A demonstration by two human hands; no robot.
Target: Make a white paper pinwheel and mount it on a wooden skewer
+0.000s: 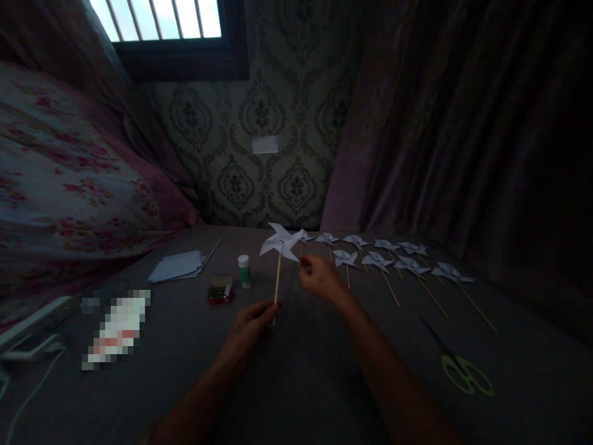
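Note:
Upright in front of me stands a white paper pinwheel (pixel 283 240) with a pin at its centre, on a thin wooden stick (pixel 277 281). My left hand (pixel 252 324) is closed around the lower part of that stick. Beside the pinwheel, my right hand (pixel 319 276) has its fingers pinched at the tip of the lower right blade. Behind and to the right of my right hand lie several more paper pinwheels (pixel 377 261) in two rows, their sticks pointing toward me.
Green-handled scissors (pixel 458 368) lie at the right. On the left are a glue stick (pixel 244 272), a small open box (pixel 220 293), stacked white paper (pixel 176 266) with a loose stick (pixel 213 252), and a power strip (pixel 44 321) with a cable. A patterned wall (pixel 296 185) stands behind.

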